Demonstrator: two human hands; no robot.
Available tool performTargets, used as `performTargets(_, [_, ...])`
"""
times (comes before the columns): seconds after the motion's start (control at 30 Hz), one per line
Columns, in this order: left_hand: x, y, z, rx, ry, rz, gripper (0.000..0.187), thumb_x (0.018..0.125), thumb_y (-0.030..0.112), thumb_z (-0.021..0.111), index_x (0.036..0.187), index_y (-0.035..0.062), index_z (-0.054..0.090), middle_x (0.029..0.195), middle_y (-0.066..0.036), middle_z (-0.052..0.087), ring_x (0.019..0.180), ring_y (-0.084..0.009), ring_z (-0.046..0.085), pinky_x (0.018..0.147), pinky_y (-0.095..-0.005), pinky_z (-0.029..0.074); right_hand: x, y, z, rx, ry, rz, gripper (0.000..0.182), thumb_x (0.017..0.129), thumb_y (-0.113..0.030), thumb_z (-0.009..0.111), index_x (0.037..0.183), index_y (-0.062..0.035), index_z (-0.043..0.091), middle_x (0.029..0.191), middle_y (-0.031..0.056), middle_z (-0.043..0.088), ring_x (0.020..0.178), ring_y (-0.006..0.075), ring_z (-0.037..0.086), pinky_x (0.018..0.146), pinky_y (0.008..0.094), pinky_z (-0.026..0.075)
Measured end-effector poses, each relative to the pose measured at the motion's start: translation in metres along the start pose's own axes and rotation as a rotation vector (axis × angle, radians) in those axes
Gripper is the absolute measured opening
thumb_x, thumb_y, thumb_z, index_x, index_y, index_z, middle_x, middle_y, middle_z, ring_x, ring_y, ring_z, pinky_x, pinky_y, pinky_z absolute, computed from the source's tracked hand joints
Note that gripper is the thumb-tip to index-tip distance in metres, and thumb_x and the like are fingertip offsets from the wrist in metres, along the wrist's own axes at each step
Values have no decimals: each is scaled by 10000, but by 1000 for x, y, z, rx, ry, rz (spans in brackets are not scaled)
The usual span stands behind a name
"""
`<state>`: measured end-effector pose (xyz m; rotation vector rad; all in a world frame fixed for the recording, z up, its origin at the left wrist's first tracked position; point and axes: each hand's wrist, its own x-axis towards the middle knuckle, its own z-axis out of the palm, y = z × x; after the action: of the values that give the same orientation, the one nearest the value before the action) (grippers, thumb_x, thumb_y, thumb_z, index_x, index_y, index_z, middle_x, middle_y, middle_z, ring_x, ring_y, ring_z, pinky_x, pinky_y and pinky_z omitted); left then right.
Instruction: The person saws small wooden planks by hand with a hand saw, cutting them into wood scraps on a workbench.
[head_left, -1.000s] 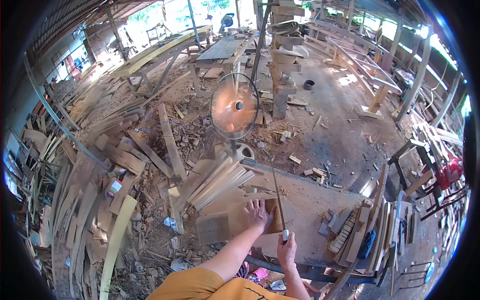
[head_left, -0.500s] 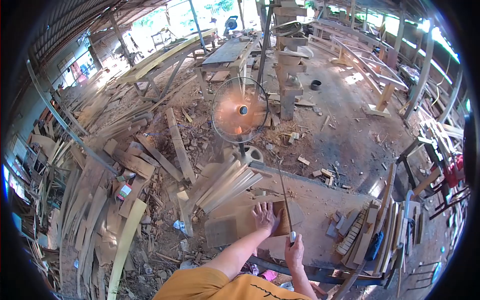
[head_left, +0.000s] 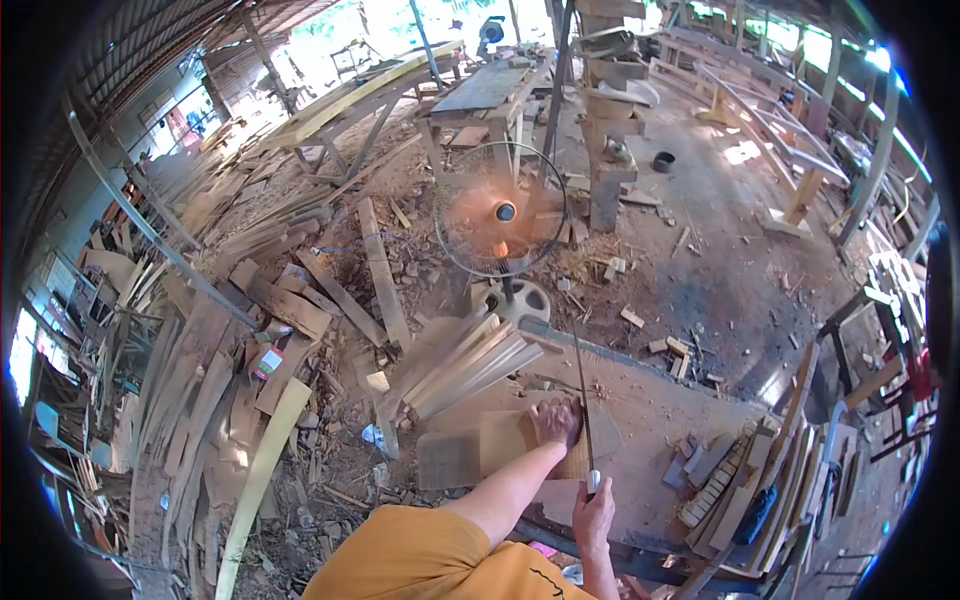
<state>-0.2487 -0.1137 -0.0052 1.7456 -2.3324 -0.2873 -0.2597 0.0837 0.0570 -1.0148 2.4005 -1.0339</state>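
Note:
My right hand (head_left: pixel 594 510) is closed round the pale handle of a hand saw (head_left: pixel 583 395), whose long thin blade appears edge-on and points away from me. My left hand (head_left: pixel 557 421) presses down on a wooden board (head_left: pixel 505 440), its fingers bunched at the right end close beside the blade. The board lies flat on the worktable (head_left: pixel 640 400). A darker flat piece (head_left: pixel 447 460) sits at its left. How deep the blade sits in the wood I cannot make out.
A running fan (head_left: pixel 503 211) stands beyond the worktable. Several wooden strips (head_left: pixel 480 365) lie at the table's left, and stacked offcuts (head_left: pixel 735 475) at its right. Scrap planks (head_left: pixel 200 400) cover the ground on the left. A wooden post (head_left: pixel 604 150) rises behind.
My left hand has gone from spread fingers to bunched ones and moved to the board's end by the blade. The whole view has shifted slightly; my right hand keeps its hold on the saw.

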Motion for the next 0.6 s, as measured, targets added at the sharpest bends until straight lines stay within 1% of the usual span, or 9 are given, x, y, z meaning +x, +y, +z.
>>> performTargets(0.1, [1,-6,4,113,-113,18,550,1012,395,295,888,95,739,976,-124,710,1013,-285,605,1014,-482,274,1,-9,-4,21,37,-48,240,913,-182,621,1004,-2,491,838,272,605,798,489,597,651,539,470])
performTargets(0.17, [5,-14,23,183,-139,-5,513,993,325,299,891,76,735,979,-167,708,1031,-292,612,1066,-499,252,3,-13,-6,20,-29,78,221,916,-184,605,1036,-27,505,889,258,617,834,483,603,683,545,482])
performTargets(0.2, [6,-5,-4,150,-276,-6,481,968,293,305,942,60,725,1026,-199,696,1061,-298,615,1091,-522,239,1,-13,-6,29,9,28,242,914,-196,601,1064,-29,510,929,258,618,843,475,608,693,552,488])
performTargets(0.23, [1,-17,23,254,126,122,392,922,250,413,766,109,744,791,-140,713,793,-268,676,933,-480,348,1,-6,-1,0,-58,77,269,908,-202,609,1099,-38,514,957,255,617,853,460,617,701,545,500])
performTargets(0.37, [1,-35,55,254,330,131,391,924,273,428,749,73,716,789,-143,703,840,-304,658,956,-473,358,-3,-3,-4,19,22,91,251,896,-213,644,1013,-41,503,891,238,614,818,459,605,678,527,494])
performTargets(0.4, [-1,-11,12,223,109,103,411,936,310,435,753,78,720,774,-129,701,853,-299,651,921,-461,365,-5,-2,-9,6,-34,64,283,894,-202,635,1077,-34,499,900,236,606,817,445,615,684,522,503])
performTargets(0.43, [-3,0,-5,221,89,117,411,936,310,435,753,78,720,774,-129,701,853,-299,651,921,-461,365,-7,-3,-15,0,-89,27,324,893,-190,625,1141,-28,494,908,234,599,817,432,625,689,517,512])
performTargets(0.5, [2,8,-24,85,-234,-52,746,996,536,154,1064,60,724,1199,-164,656,1249,-300,507,1072,-483,253,-33,-12,-41,-12,-98,32,301,883,-174,640,1097,-29,485,893,227,590,800,428,622,677,503,515])
performTargets(0.6, [2,9,-24,94,-176,-22,722,1002,520,162,1031,76,730,1104,-172,685,1194,-298,542,1050,-491,267,-84,-9,-74,-17,-143,120,305,869,-152,653,1096,-34,487,901,222,591,794,426,623,661,491,518])
